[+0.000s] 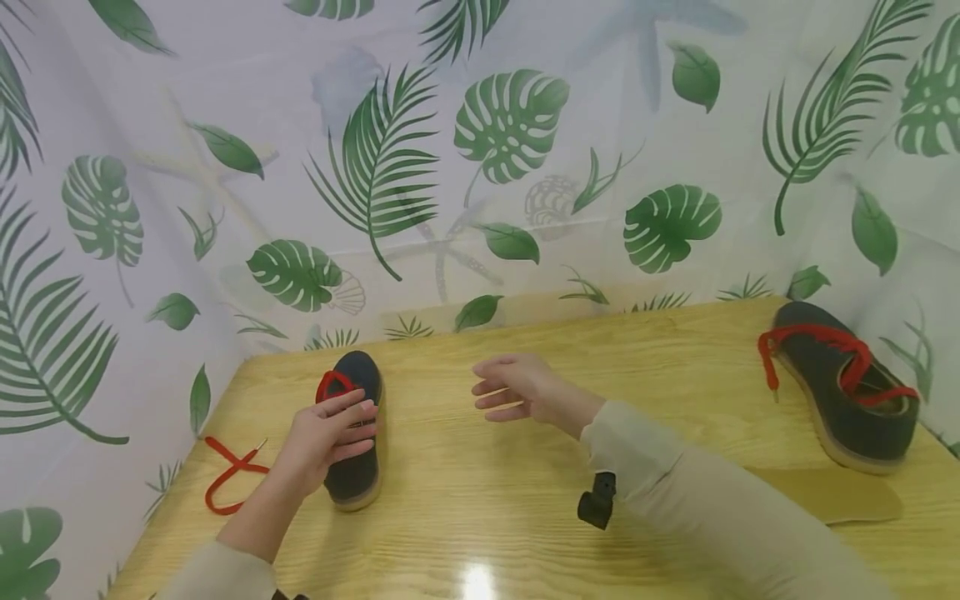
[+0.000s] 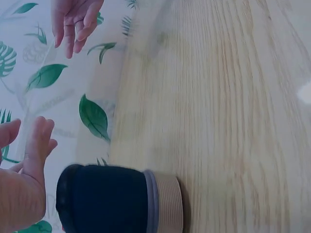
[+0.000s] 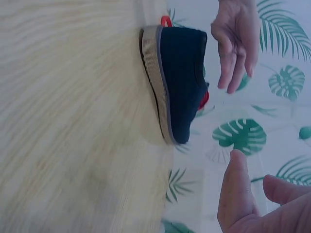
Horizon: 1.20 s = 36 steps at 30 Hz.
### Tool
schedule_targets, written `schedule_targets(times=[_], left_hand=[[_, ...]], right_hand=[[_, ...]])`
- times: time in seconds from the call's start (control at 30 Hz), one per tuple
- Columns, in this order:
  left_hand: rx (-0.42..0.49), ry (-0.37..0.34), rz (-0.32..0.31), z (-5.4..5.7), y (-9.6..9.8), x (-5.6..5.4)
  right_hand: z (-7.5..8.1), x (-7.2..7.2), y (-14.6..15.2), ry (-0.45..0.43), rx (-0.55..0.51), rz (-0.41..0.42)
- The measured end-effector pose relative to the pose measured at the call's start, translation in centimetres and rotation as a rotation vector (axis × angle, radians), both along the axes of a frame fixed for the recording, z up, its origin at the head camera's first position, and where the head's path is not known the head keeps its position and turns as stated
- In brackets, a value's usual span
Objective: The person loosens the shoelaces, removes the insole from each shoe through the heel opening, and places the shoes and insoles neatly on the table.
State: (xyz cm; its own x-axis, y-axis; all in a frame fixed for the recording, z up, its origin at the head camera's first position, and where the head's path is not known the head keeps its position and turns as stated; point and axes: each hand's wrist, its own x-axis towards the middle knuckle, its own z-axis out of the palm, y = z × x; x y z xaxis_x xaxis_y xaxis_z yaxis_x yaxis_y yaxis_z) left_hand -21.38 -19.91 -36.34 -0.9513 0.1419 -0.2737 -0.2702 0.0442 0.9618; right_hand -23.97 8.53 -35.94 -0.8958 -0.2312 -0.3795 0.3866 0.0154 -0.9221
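The left hand (image 1: 322,437), fingers loosely straight, hovers over the navy shoe (image 3: 180,82) at the left of the wooden table (image 1: 442,467) near a red lace (image 1: 238,464), while the right hand (image 1: 517,387) hangs mid-table, fingers relaxed.

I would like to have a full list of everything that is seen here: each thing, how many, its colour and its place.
Tabletop: 1, yellowish wood, beneath the rest
Leaf-print cloth: 1, white and green, behind and at the sides
Left shoe: 1, dark blue, tabletop's left
Right shoe: 1, dark, tabletop's right
Red lacing: red, on both shoes, also left of the left shoe
Flat piece: 1, tan, near the right shoe
Sleeves: 2, beige, on the arms
Left hand: 1, bare, over the left shoe
Right hand: 1, bare, over mid-tabletop
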Motion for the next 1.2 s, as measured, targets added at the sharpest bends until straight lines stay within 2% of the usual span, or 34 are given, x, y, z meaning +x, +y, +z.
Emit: schedule_targets(times=[0.2,0.5,0.63,0.83,1.07,1.2], left_hand=[[-0.035,0.018,-0.040,-0.3,2.1,-0.1],[0.020,0.012,-0.084,-1.2,5.2,-0.5],[0.053,-0.014,-0.093,-2.0,6.7,-0.9],[0.075,-0.010,-0.157,-2.9,8.8,-1.3],[0.066,-0.019,-0.201,-3.3,11.8,-2.0],[0.076,-0.038,-0.228,-3.8,13.7,-2.2]], right_hand=[[-0.1,-0.5,3.0,-0.008,-0.001,-0.033],[-1.0,-0.5,7.5,-0.024,0.000,-0.068],[-2.0,-0.3,9.8,-0.027,0.002,-0.083],[-3.0,0.3,12.8,-0.048,0.004,-0.103],[-3.3,0.9,15.6,-0.083,-0.029,-0.125],[-3.7,1.3,17.5,-0.099,-0.029,-0.133]])
